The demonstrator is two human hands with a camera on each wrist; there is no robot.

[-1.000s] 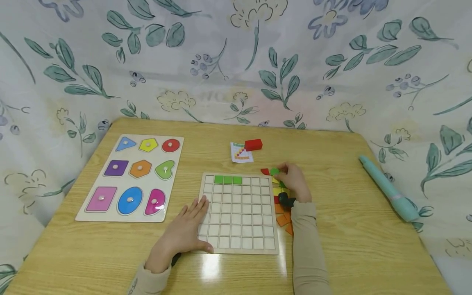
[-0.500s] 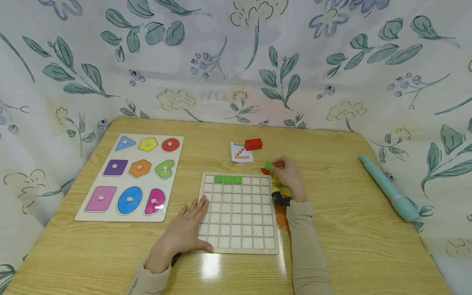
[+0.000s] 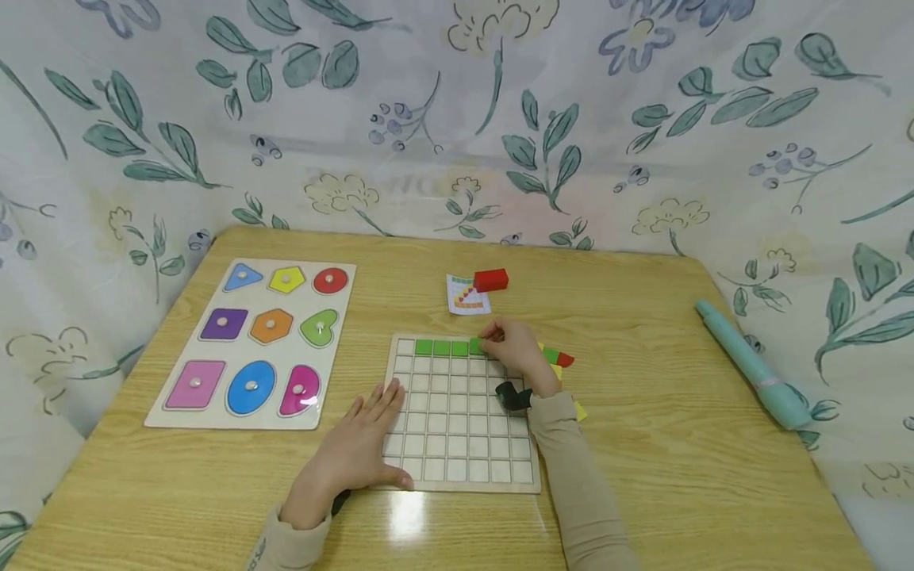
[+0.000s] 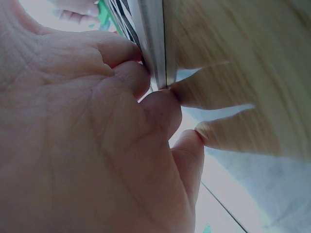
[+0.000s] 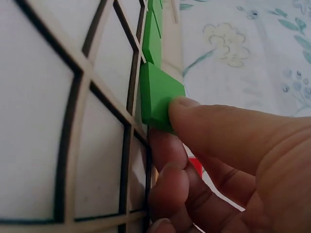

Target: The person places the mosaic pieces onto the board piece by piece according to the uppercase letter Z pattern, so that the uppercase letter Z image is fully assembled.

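Note:
My right hand pinches a green square tile between thumb and fingers, over the top row of the wooden grid board. In the right wrist view, the tile sits tilted at a cell beside the row of green tiles. That row fills several neighbouring cells; the top left cell is bare. My left hand rests with fingers spread along the board's left edge, thumb at its lower corner. The left wrist view shows those fingers against the board's side.
Loose tiles, among them a red piece and yellow ones, lie right of the board, partly behind my right arm. Behind it are a pattern card and a red block. A shape puzzle lies left, a teal stick-like object far right.
My right hand has moved left from the loose tiles to the board's top row, carrying a green tile. The left hand has stayed in place.

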